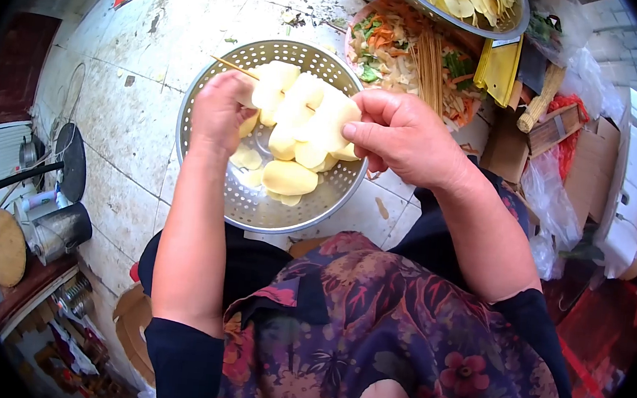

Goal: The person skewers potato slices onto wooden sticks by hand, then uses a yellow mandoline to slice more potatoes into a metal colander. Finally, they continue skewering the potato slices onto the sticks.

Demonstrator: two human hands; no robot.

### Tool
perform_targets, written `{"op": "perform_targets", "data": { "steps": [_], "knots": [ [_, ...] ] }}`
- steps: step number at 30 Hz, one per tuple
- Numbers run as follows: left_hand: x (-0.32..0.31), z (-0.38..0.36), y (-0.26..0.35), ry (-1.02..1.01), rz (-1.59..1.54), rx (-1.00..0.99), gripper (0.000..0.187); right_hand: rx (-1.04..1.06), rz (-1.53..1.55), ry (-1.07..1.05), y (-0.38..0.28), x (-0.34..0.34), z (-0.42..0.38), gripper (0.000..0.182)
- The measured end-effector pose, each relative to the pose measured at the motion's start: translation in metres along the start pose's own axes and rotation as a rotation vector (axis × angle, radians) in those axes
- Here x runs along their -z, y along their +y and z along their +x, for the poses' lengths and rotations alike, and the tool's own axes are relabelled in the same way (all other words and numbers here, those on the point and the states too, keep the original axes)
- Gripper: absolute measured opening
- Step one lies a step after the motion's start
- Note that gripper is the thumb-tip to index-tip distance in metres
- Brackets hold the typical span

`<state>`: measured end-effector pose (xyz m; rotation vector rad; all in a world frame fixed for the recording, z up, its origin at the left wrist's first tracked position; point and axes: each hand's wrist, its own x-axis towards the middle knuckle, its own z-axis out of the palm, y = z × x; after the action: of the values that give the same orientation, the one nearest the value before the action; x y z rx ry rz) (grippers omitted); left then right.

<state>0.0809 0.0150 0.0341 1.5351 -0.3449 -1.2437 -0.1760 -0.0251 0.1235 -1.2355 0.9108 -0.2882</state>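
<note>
Pale yellow potato slices, silver perforated colander, purple floral apron.

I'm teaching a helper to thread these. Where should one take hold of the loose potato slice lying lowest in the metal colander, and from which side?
Probably by its two long edges, from above. The potato slice lies flat on the perforated floor of the colander, below the skewered slices held by the left hand and right hand, so only its top is open.
</note>
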Motion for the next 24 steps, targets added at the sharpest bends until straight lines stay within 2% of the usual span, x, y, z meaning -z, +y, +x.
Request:
{"op": "perform_targets", "data": {
  "steps": [2, 7, 17, 24],
  "knots": [
    [0.019, -0.001, 0.012, -0.003, -0.284, -0.064, 0.024, -0.034, -0.057, -0.032, 0.001, 0.0, -0.001, 0.017],
    [0.042, -0.008, 0.03, 0.002, -0.458, -0.128, 0.031, -0.074, -0.081, -0.06, 0.002, -0.003, 0.0, 0.016],
    [0.056, -0.005, 0.038, 0.079, -0.435, -0.234, 0.03, -0.047, -0.049, -0.093, 0.005, -0.004, 0.003, 0.014],
    [0.045, -0.018, 0.045, 0.105, -0.079, -0.308, 0.028, -0.078, -0.071, -0.085, 0.001, 0.0, 0.0, 0.011]
  ]
}}
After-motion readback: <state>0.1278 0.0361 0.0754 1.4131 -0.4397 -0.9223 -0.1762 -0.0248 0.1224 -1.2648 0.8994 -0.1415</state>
